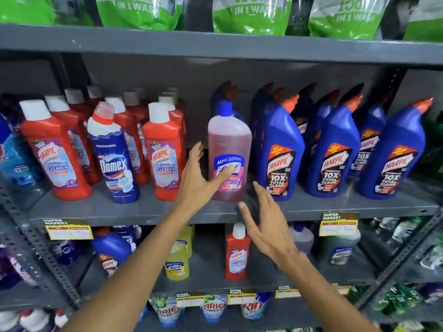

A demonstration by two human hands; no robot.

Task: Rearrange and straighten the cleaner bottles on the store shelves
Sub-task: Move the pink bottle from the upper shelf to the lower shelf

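Note:
A pink Lizol bottle (229, 142) with a blue cap stands upright at the front of the middle shelf (143, 210). My left hand (200, 178) is spread at its left side, thumb across the label, holding nothing. My right hand (266, 224) hovers open just below and right of the bottle, apart from it. Red Harpic bathroom cleaner bottles (165, 152) stand in rows to the left, with one blue and white Domex bottle (112, 156) among them. Blue Harpic bottles (279, 154) with orange caps line the right side.
Green detergent pouches (251, 15) sit on the top shelf. The lower shelf holds a lone red Harpic bottle (237, 255), yellow Lizol bottles (177, 262) and a blue Harpic bottle (111, 250). Yellow price tags (69, 231) hang on the shelf edges. Ariel pouches (213, 307) stand below.

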